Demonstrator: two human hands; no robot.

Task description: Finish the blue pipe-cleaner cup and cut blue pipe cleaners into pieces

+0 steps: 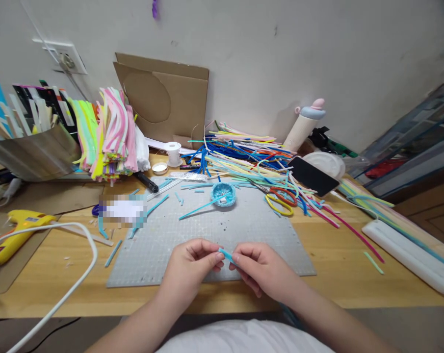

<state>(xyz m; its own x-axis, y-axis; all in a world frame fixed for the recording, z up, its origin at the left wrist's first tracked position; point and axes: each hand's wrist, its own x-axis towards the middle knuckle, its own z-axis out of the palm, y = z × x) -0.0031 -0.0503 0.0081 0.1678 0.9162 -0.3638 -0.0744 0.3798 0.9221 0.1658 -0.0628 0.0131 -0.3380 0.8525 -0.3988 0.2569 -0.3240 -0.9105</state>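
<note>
My left hand (pixel 194 262) and my right hand (pixel 260 267) meet over the near edge of the grey cutting mat (pixel 192 230). Both pinch the same short light-blue pipe cleaner piece (pixel 227 255), one at each end. Beyond them on the mat lies a small round blue woven piece (pixel 223 194) with a long blue strip (pixel 197 209) beside it. More short blue cut pieces (pixel 113 253) are scattered on the mat's left side.
A yellow glue gun (pixel 13 235) with a white cord lies at the left. A heap of coloured pipe cleaners (pixel 247 157), a black phone (pixel 313 175), a white bottle (pixel 304 125), a thread spool (pixel 173 153) and cardboard (pixel 163 98) stand behind. A white tray (pixel 409 255) lies at the right.
</note>
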